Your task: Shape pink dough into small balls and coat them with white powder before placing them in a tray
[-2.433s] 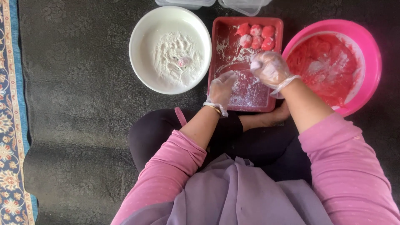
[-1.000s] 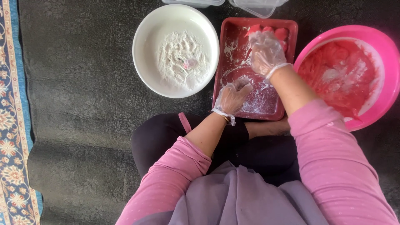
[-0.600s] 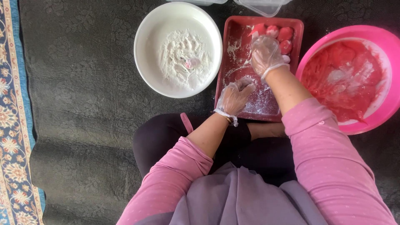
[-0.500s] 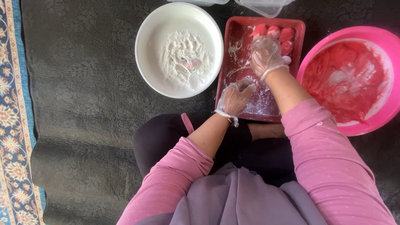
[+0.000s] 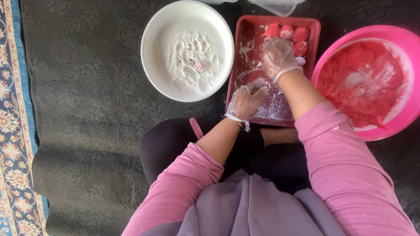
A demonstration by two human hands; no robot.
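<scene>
Both my hands wear clear plastic gloves over a red rectangular tray (image 5: 243, 57) dusted with flour. My right hand (image 5: 277, 56) lies palm down at the tray's far end, fingers curved, touching a row of pink floured dough balls (image 5: 301, 34). Anything under its palm is hidden. My left hand (image 5: 246, 99) hovers over the floured near-left part of the tray, fingers loosely curled with nothing in them. A white bowl (image 5: 155, 52) of flour with a pinkish lump in it stands left of the tray. A pink bowl (image 5: 407, 118) smeared with red dough stands to the right.
I sit on a dark mat (image 5: 83, 87), knees just below the tray. A patterned rug edge (image 5: 13, 131) runs along the left. Clear plastic containers (image 5: 278, 6) peek in at the top edge behind the tray.
My right hand moved from the tray's middle up to the dough balls at its far end. My left hand stayed over the floured near part of the tray.
</scene>
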